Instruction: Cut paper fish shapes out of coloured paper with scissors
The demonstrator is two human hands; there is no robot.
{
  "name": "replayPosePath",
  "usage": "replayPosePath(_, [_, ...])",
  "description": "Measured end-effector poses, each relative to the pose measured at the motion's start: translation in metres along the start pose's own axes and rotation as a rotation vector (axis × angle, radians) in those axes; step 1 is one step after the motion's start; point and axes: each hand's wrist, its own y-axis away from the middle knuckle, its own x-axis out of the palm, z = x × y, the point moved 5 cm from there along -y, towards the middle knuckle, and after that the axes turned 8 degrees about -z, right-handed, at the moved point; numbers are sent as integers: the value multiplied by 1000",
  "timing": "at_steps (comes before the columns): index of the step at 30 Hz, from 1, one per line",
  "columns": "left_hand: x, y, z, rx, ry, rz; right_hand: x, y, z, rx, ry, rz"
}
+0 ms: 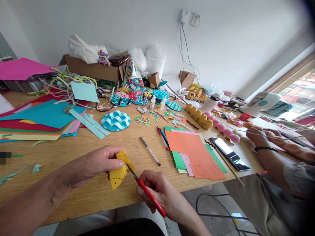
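My left hand (104, 163) pinches a yellow paper fish (118, 175), marked with drawn lines and a dark eye, near the table's front edge. Around the red-handled scissors (151, 196) my right hand (156, 190) is closed. The scissor blades reach the paper's right side, where a yellow strip sticks out beside the fish. How far the blades are apart I cannot tell. Just beyond the hands lies a pen (150, 150). A blue wavy-patterned paper oval (115, 120) rests farther back.
Coloured paper sheets (44, 114) are stacked at left. An orange sheet (194, 154) tops more paper at right, beside a phone (230, 154) and a wooden stick (232, 170). Glue bottles (152, 102) and an egg-carton strip (199, 116) stand farther back. A co-worker's hands (258, 137) hold a cord at right.
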Motion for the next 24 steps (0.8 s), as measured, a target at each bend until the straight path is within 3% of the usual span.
replayPosePath(24, [-7,-5,7,-68,-61,13,2,-1,-3,-46,62,-25])
